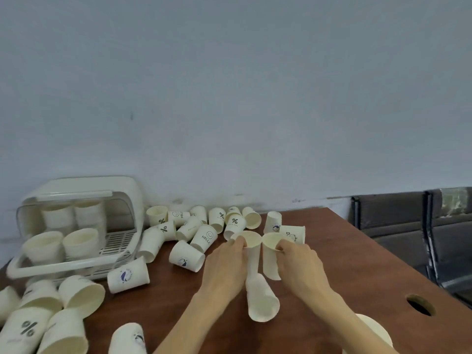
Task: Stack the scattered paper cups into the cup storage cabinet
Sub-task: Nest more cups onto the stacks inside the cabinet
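My left hand [224, 264] grips a white paper cup [251, 247] at its rim, upright on the brown table [357, 264]. My right hand [300, 264] pinches the rim of a second cup [269, 256] right beside it. Another cup [261, 300] lies on its side between my wrists. Several printed cups [204, 226] lie scattered toward the wall, and more [51, 315] lie at the near left. The white cup storage cabinet [76, 226] stands at the far left with its clear lid raised and stacked cups [80, 242] inside.
A grey wall runs behind the table. Dark chairs [413, 226] stand past the table's right edge. A round cable hole [420, 304] is in the tabletop at the near right. A cup [375, 330] sits partly hidden under my right forearm.
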`<state>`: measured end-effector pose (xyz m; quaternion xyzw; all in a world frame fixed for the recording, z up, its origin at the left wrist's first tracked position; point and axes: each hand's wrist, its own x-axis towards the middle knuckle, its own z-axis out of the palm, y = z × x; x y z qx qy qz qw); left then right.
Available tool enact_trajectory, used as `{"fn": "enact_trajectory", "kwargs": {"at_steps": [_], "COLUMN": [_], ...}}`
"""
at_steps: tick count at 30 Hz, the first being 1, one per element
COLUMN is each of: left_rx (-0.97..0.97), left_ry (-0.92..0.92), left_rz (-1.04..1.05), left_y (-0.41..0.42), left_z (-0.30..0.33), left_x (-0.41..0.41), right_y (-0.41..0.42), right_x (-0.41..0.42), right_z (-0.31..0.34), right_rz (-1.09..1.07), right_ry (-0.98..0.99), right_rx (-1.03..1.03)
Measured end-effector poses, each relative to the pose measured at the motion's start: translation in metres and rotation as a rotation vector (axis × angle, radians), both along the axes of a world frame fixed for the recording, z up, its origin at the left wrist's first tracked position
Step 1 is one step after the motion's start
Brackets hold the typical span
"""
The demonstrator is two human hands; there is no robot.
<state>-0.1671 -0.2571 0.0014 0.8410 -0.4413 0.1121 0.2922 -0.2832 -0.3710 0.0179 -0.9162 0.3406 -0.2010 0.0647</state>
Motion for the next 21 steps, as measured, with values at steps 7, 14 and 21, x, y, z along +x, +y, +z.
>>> {"fn": "enact_trajectory", "kwargs": {"at_steps": [7,14,21], "left_rx": [-0.066,-0.068,-0.08], "left_ry": [-0.061,-0.085,-0.09], "left_rz": [0.107,0.2,0.303], "left_y": [0.059,0.114,0.163], "left_z": [0.002,0.003,0.003], "left_x": [0.017,0.036,0.055], "right_y": [0.038,0.074,0.112], "right_x": [0.026,0.051,0.079], "right_z": [0.004,0.002,0.006], "right_rz": [0.125,0.203,0.292], "right_ry": [-0.051,-0.059,-0.082], "right_rx": [-0.061,-0.017,-0.034]}}
